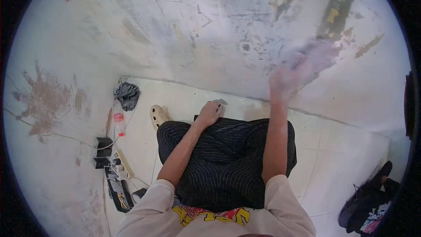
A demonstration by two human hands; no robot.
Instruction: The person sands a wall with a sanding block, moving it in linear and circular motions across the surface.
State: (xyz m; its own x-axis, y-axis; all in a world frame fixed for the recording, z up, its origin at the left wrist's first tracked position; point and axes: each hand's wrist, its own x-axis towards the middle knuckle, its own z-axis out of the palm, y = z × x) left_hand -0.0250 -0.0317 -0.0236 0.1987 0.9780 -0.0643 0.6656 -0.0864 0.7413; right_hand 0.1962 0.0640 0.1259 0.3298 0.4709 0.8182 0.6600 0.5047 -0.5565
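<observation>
My left hand [210, 113] rests by my knees over black pinstriped trousers [223, 158]. Its fingers close around a small grey-white piece [222, 104], perhaps a folded sheet or cloth. Reaching up and to the right, my right hand [285, 80] is against or just in front of the patchy plaster wall [210, 49]. Motion blur smears its fingers and a greyish-purple shape around them, so whether it holds anything is unclear. Close to that hand, a dark bare strip [338, 10] with yellow flecks runs up the wall.
Along the left wall lie a crumpled black plastic bag [127, 95], a plastic bottle [119, 118], black box-like items [103, 146], a power strip [125, 163] with cables and a dark tray-like object [117, 189]. A beige clog [159, 117] shows beside my knee. Dark items [368, 200] lie at lower right.
</observation>
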